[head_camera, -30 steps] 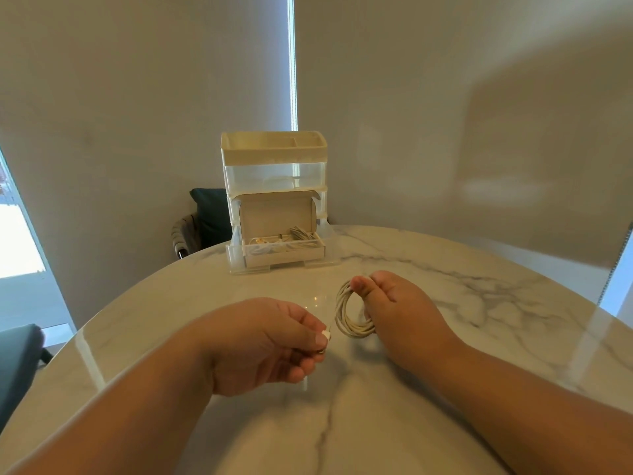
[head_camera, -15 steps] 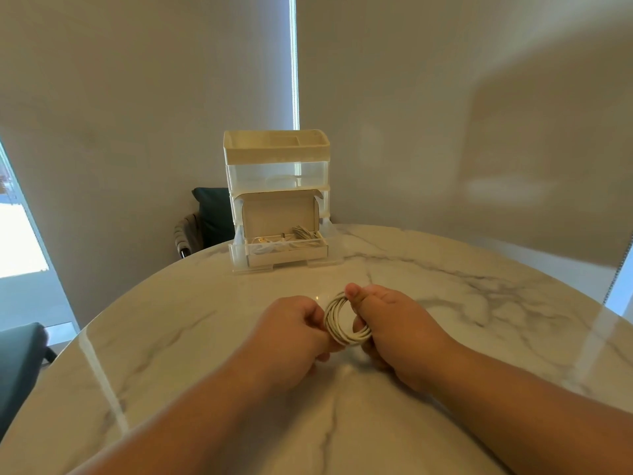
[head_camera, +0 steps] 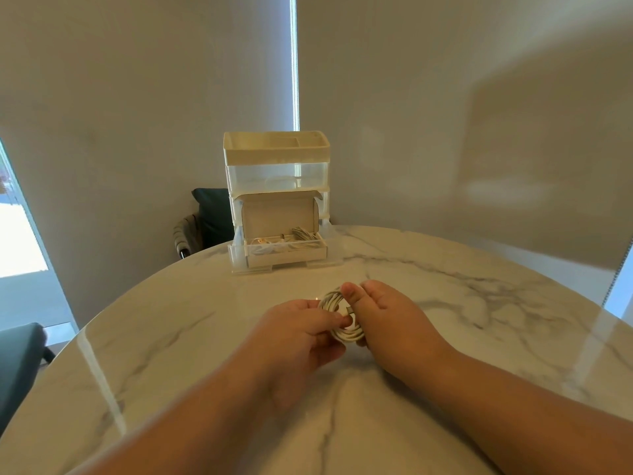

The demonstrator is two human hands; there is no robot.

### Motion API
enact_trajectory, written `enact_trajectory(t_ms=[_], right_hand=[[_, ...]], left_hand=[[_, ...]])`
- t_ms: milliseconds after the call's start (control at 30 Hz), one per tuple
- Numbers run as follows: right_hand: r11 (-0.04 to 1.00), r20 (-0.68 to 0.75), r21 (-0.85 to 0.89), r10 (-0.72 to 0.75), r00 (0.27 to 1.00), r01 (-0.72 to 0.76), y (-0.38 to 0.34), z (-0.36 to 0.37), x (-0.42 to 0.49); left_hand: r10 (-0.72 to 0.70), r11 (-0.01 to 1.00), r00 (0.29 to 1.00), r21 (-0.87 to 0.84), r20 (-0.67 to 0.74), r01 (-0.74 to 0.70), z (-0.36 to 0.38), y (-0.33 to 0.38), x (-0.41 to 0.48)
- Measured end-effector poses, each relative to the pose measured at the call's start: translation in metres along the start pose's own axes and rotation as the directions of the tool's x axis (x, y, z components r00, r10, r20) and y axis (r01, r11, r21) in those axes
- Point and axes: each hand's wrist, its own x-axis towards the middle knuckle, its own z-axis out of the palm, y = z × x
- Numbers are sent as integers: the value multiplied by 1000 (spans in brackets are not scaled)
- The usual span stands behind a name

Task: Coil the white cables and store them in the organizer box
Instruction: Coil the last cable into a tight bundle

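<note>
Both hands on cable coil (head_camera: 329, 299): left hand (head_camera: 298, 332) fingers pinch it; right hand (head_camera: 394, 320) fingers clamped round, mostly hidden.

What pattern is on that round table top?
The table is white marble with grey veins, seen best in the head view.

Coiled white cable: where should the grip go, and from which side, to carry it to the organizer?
Grip across the whole bundle of turns at the top arc of the coiled white cable, coming from the right with the thumb on top, as the right hand does. The coil stands on edge with its loop open, so clamping all strands probably keeps them together.
</note>
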Motion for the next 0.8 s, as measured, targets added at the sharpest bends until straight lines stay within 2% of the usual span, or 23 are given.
enact_trajectory(t_ms=[100,233,300,433,533,667,800], right_hand=[[997,26,60,44,999,-46,2,4,0],[959,92,244,128,988,-147,1,8,-3],[949,94,263,153,984,-173,1,10,-2],[940,80,270,196,977,-211,2,11,0],[950,73,230,199,977,-211,1,12,0],[944,105,249,195,975,-216,0,12,0],[926,132,275,230,964,-259,0,10,1]], left_hand=[[7,999,1000,35,2,-7,-3,0,1],[153,976,988,164,-31,-145,-3,1,3],[220,955,975,206,-5,-215,-3,2,2],[332,876,929,313,160,-367,-2,1,-1],[396,848,914,347,86,-400,1,-2,1],[482,741,876,520,26,-424,0,-3,4],[550,564,835,731,14,-384,-4,1,1]])
